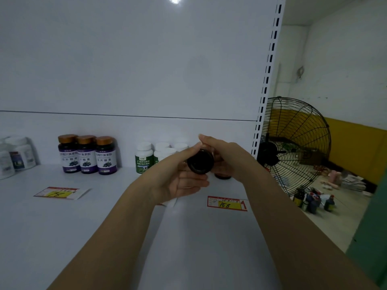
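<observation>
A dark brown bottle (200, 162) is held tipped over the white shelf (83, 216), its round base facing me. My left hand (180, 174) grips it from the left, thumb on top and fingers curled beneath. My right hand (222, 152) holds its far end from the right, fingers over the top. A second dark bottle (223, 174) stands on the shelf just behind and below my right hand, mostly hidden.
Three purple bottles (87, 154) with gold caps stand at the back left. White-capped green bottles (144, 158) stand beside my hands. White bottles (16, 158) sit far left. Price tags (60, 192) (227, 203) lie on the shelf. A black fan (293, 147) stands right of the shelf upright.
</observation>
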Demonstrator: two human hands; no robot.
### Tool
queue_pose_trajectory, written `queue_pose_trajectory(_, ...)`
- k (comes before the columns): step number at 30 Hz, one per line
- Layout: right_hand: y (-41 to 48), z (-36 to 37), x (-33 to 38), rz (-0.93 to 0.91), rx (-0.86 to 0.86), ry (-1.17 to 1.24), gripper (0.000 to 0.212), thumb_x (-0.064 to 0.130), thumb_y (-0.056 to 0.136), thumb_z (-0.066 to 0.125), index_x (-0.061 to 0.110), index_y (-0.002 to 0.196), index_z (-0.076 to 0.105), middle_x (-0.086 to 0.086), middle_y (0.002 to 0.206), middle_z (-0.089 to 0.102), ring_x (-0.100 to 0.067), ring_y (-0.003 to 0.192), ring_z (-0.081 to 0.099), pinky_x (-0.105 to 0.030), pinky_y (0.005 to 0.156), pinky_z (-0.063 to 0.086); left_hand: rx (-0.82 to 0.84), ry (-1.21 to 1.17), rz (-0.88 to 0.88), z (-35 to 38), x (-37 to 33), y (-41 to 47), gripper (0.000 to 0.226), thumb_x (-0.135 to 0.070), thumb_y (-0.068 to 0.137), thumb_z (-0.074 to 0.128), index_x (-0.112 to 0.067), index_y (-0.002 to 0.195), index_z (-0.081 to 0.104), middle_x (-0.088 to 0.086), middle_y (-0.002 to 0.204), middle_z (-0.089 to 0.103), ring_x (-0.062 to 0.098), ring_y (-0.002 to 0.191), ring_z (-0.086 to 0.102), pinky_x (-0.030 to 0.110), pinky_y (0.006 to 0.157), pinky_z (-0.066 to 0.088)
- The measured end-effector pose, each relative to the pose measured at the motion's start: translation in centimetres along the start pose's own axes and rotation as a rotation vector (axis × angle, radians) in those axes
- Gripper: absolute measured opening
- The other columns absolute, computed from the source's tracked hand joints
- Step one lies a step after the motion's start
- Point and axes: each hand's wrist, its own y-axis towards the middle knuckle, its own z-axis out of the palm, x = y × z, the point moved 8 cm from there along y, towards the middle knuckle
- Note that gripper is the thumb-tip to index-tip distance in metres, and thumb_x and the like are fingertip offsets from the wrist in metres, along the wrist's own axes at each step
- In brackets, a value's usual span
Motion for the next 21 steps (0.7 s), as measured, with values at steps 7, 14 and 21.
queue_pose_trajectory(7, 0.3, -0.2, 1.3, -0.116, -0.028, 0.039, 0.045, 0.047, 0.078, 0.072, 0.006, 0.097, 0.070, -0.011, 0.094, 0.071, -0.024, 0.085, 0.070, -0.031, 0.072, 0.058, -0.015, 0.091, 0.133, 0.0, -0.8, 0.2, 0.054, -0.048, 0.070, 0.068, -0.008, 0.107, 0.066, 0.013, 0.096, 0.073, 0.019, 0.090, 0.072, 0.027, 0.082, 0.056)
queue_pose_trajectory(14, -0.9, -0.2, 4.6, -0.485, 0.144, 0.130, 0.038, 0.014, 0.087, 0.066, 0.016, 0.124, 0.061, -0.006, 0.111, 0.069, -0.020, 0.104, 0.066, -0.031, 0.085, 0.055, -0.273, 0.438, 0.536, -0.8, -3.6, -0.2, 0.034, -0.024, 0.069, 0.082, -0.030, 0.094, 0.060, -0.021, 0.080, 0.066, -0.015, 0.068, 0.062, 0.001, 0.061, 0.046)
queue_pose_trajectory(21, -1.0, -0.5, 4.6, -0.473, 0.074, -0.125, 0.034, 0.030, 0.085, 0.069, 0.025, 0.118, 0.063, 0.003, 0.114, 0.066, -0.013, 0.104, 0.064, -0.028, 0.085, 0.054, -0.354, 0.651, 0.577, -1.0, -3.4, 0.0, 0.033, -0.032, 0.070, 0.082, -0.032, 0.095, 0.060, -0.019, 0.082, 0.067, -0.004, 0.077, 0.064, 0.006, 0.065, 0.048)
